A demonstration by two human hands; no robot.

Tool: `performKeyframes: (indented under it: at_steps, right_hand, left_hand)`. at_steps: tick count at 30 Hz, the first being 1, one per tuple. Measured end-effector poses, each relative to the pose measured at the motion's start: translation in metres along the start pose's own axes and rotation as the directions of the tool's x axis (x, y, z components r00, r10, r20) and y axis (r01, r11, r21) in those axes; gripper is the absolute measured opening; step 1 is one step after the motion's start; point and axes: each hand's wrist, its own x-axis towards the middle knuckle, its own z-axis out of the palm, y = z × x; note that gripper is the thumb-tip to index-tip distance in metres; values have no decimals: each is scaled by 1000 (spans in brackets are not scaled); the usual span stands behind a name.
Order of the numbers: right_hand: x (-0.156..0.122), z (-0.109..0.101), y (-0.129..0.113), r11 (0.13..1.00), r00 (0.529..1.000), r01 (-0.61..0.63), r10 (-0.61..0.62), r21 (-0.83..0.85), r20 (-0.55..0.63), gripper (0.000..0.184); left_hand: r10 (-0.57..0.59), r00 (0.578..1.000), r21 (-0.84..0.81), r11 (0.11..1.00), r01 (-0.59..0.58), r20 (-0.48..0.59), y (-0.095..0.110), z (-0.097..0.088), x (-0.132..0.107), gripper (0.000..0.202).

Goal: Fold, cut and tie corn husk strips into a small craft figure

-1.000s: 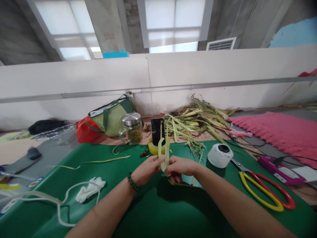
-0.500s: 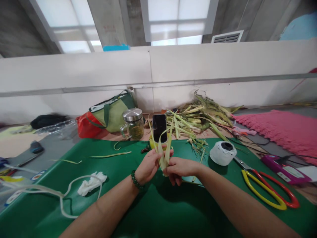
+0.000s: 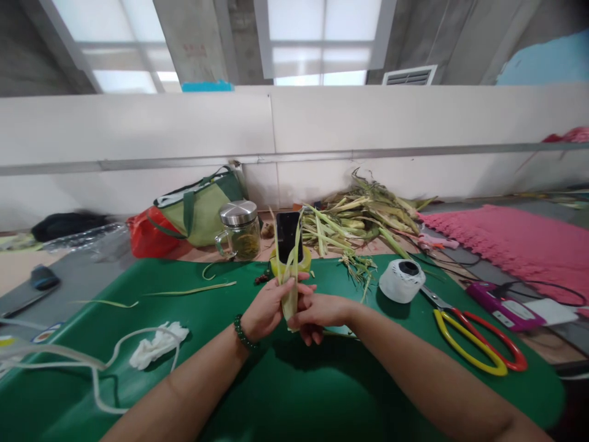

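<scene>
Pale green corn husk strips (image 3: 289,301) stand upright between my two hands, over the middle of the green mat (image 3: 368,393). My left hand (image 3: 271,305), with a dark green bead bracelet (image 3: 245,332) at the wrist, is closed around the husk from the left, its thumb lying across the front. From the right, my right hand (image 3: 317,313) pinches the lower end of the same strips. Just behind the hands a dark phone (image 3: 286,236) stands in a yellow holder (image 3: 304,264).
Behind lie a pile of husks (image 3: 368,212), a lidded glass mug (image 3: 246,236) and a green bag (image 3: 202,212). Right are a white roll (image 3: 399,285), scissors (image 3: 478,344) and a purple device (image 3: 501,307). Left are crumpled tissue (image 3: 159,345) and white tubing (image 3: 99,368).
The husk strips, fanned apart before, are now gathered closer together, and my left thumb lies across them. The whole view has shifted slightly, so things appear farther left.
</scene>
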Motion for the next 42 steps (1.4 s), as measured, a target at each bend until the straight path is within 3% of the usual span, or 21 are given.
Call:
performKeyframes:
  at_steps: [4, 9, 13, 18, 22, 26, 32, 35, 38, 42]
  right_hand:
    - [-3, -6, -1, 999, 999, 37, -37, 38, -22, 13]
    - [-6, -12, -3, 981, 994, 91, -99, 172, 39, 9]
    - [-2, -15, -2, 923, 986, 72, -122, 379, 110, 11]
    - [4, -18, 11, 911, 958, 44, -155, 410, 241, 14]
    - [6, -21, 19, 912, 953, -30, -97, 408, 287, 14]
    - [4, -18, 16, 953, 969, -32, -45, 300, 243, 21]
    - [2, -11, 10, 977, 998, 17, -30, 214, 59, 14]
    - [0, -9, 7, 976, 996, 69, -58, 208, -61, 15]
    - [-3, -7, 5, 975, 983, 128, -99, 183, -157, 17]
    - [-5, -2, 2, 983, 971, 164, -146, 86, -188, 15]
  left_hand:
    - [-12, 999, -125, 992, 7, -42, 3, -3, 1, 27]
    - [24, 995, 2, 1000, -25, 96, 2, -1, -6, 39]
    - [87, 983, -55, 995, -79, 161, 3, 3, -12, 56]
    - [-135, 955, 98, 989, 113, 265, -1, 3, -11, 41]
    - [-136, 981, 21, 991, 134, 141, -9, 1, -6, 34]
    - [-66, 998, -48, 997, 66, -2, -10, 1, -2, 16]
    - [-72, 988, -252, 967, 35, -136, 2, 3, 1, 19]
    - [-75, 983, -276, 961, 27, -166, 7, 1, 3, 23]
    - [-43, 984, -265, 964, -4, -171, 9, -1, 3, 14]
    - [0, 982, -269, 962, -51, -187, 7, 2, 2, 6]
